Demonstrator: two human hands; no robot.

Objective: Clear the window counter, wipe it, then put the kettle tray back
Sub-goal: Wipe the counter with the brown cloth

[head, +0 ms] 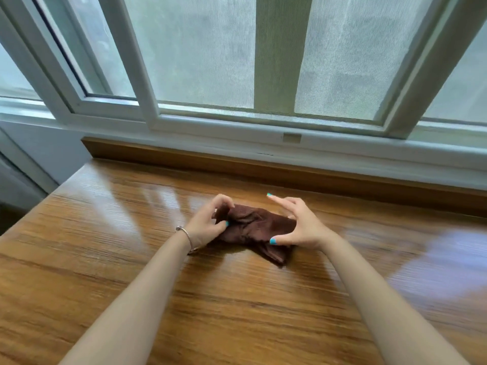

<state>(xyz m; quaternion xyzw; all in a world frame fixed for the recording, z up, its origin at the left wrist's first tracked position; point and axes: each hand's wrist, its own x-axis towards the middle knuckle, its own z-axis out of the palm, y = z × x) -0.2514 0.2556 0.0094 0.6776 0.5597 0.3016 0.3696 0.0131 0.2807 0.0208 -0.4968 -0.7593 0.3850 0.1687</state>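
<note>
A crumpled dark brown cloth (257,229) lies on the glossy wooden window counter (184,299), near its middle. My left hand (209,222) pinches the cloth's left end between curled fingers and thumb. My right hand (300,225) is at the cloth's right end, thumb low against the fabric, index finger stretched out above it; the other fingers bend toward the cloth. No kettle or tray is in view.
A raised wooden ledge (290,169) runs along the back of the counter under the white window frame (237,127). The counter's left edge (52,196) drops off beside a white wall. A bracelet is on my left wrist.
</note>
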